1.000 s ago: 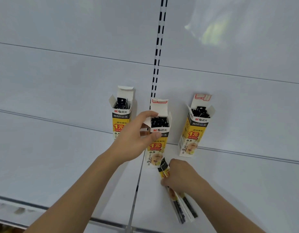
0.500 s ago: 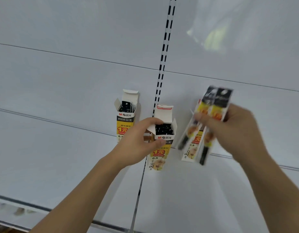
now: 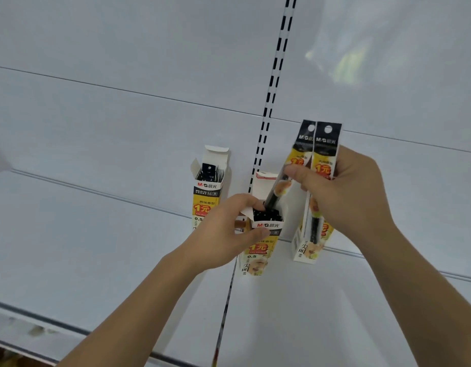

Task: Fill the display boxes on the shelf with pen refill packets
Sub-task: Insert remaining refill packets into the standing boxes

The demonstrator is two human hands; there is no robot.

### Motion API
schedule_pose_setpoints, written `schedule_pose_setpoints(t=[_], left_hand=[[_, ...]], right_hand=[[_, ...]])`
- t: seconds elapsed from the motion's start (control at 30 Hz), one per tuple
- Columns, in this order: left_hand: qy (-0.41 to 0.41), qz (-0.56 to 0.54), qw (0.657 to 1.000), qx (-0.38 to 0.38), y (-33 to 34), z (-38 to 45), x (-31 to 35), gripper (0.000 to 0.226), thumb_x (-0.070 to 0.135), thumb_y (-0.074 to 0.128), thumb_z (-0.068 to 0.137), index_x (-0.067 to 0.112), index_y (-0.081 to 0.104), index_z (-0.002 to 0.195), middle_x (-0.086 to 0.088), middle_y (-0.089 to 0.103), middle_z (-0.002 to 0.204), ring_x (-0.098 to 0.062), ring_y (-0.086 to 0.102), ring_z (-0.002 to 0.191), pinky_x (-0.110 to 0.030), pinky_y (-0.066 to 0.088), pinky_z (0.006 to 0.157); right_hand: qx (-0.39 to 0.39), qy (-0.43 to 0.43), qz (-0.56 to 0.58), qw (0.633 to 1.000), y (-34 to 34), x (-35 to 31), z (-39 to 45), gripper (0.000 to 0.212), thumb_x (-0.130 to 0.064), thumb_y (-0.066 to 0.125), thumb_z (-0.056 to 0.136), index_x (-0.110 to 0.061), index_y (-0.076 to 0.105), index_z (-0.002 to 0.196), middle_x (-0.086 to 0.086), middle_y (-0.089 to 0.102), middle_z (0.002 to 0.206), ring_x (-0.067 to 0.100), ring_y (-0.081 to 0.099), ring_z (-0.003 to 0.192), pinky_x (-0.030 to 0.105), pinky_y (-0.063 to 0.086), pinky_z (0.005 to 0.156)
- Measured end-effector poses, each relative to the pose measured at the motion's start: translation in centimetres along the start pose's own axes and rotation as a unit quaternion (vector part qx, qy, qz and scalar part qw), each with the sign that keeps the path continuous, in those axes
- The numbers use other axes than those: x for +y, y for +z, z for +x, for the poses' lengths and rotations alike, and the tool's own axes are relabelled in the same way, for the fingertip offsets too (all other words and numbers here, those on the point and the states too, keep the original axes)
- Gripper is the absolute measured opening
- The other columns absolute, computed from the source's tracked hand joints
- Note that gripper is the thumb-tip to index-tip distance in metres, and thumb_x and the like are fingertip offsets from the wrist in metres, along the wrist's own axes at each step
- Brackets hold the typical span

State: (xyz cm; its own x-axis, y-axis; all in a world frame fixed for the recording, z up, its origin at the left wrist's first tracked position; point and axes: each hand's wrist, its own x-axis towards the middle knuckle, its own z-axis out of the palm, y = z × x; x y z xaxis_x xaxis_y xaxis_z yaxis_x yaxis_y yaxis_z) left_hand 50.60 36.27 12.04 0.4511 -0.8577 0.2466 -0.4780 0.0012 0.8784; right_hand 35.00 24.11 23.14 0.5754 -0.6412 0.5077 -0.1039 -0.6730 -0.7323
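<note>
Three yellow-and-black display boxes stand upright on the white shelf (image 3: 96, 247). My left hand (image 3: 223, 234) grips the top of the middle box (image 3: 258, 250), thumb on its front, a finger at its open mouth. My right hand (image 3: 343, 192) pinches two long refill packets (image 3: 320, 144). The lower tip of the left packet dips into the middle box's opening, among the black packets inside. The left box (image 3: 206, 192) stands open with packets showing. My right hand and the packets hide most of the right box (image 3: 307, 247).
The shelf's white back panel (image 3: 123, 75) rises behind the boxes, with a slotted upright strip (image 3: 272, 75) running down it. A seam (image 3: 226, 308) divides the shelf board below the middle box. The shelf's front edge (image 3: 43, 324) runs along the lower left.
My right hand lifted the two packets off the shelf, carried them up and left, and now the left one's tip enters the middle box. My left hand stayed on that box.
</note>
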Motion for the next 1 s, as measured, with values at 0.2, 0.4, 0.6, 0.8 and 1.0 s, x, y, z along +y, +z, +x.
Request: schedule_pose_setpoints(t=[0.2, 0.4, 0.6, 0.8, 1.0], left_hand=[[0.014, 0.000, 1.000, 0.002, 0.3, 0.2, -0.2, 0.030, 0.032, 0.080, 0.093, 0.039, 0.062, 0.116, 0.020, 0.066, 0.123, -0.005, 0.068, 0.110, -0.032, 0.059, 0.098], [0.012, -0.003, 1.000, -0.001, 0.1, 0.1, 0.0, 0.029, 0.032, 0.080, 0.093, 0.043, 0.061, 0.112, 0.021, 0.065, 0.123, 0.002, 0.067, 0.106, -0.021, 0.059, 0.093], [0.035, 0.009, 0.999, 0.006, 0.2, 0.0, 0.0, 0.030, 0.031, 0.081, 0.092, 0.044, 0.059, 0.107, 0.019, 0.065, 0.120, -0.003, 0.067, 0.108, -0.025, 0.058, 0.096], [0.031, 0.006, 0.999, 0.006, 0.2, -0.2, 0.0, 0.032, 0.030, 0.080, 0.093, 0.044, 0.057, 0.111, 0.021, 0.066, 0.119, 0.002, 0.066, 0.107, -0.020, 0.056, 0.096], [0.016, 0.013, 1.000, -0.003, 0.2, 0.0, 0.1, 0.033, 0.035, 0.080, 0.092, 0.048, 0.056, 0.111, 0.023, 0.066, 0.119, 0.001, 0.067, 0.105, -0.026, 0.059, 0.096]], right_hand=[[-0.047, 0.014, -0.046, 0.998, 1.1, 1.2, 0.3, 0.011, -0.039, 0.083, 0.086, -0.042, 0.073, 0.083, -0.028, 0.070, 0.070, -0.004, 0.067, 0.067, 0.026, 0.047, 0.067], [-0.017, 0.032, -0.023, 0.999, 0.5, 1.6, 1.0, 0.025, -0.037, 0.083, 0.087, -0.033, 0.068, 0.068, -0.017, 0.065, 0.055, 0.001, 0.058, 0.048, 0.019, 0.043, 0.053], [-0.080, 0.031, -0.070, 0.994, 2.1, 2.2, 0.6, 0.016, -0.039, 0.083, 0.086, -0.030, 0.074, 0.078, -0.016, 0.069, 0.062, 0.002, 0.061, 0.056, 0.024, 0.046, 0.057], [-0.126, 0.050, -0.093, 0.986, 2.3, 3.9, 0.2, 0.031, -0.047, 0.080, 0.086, -0.019, 0.074, 0.077, -0.009, 0.066, 0.058, 0.007, 0.057, 0.051, 0.032, 0.048, 0.057], [-0.097, -0.051, -0.131, 0.985, 0.8, 2.0, 1.3, 0.014, -0.037, 0.078, 0.090, -0.024, 0.075, 0.093, -0.005, 0.072, 0.077, 0.009, 0.064, 0.073, 0.031, 0.051, 0.070]])
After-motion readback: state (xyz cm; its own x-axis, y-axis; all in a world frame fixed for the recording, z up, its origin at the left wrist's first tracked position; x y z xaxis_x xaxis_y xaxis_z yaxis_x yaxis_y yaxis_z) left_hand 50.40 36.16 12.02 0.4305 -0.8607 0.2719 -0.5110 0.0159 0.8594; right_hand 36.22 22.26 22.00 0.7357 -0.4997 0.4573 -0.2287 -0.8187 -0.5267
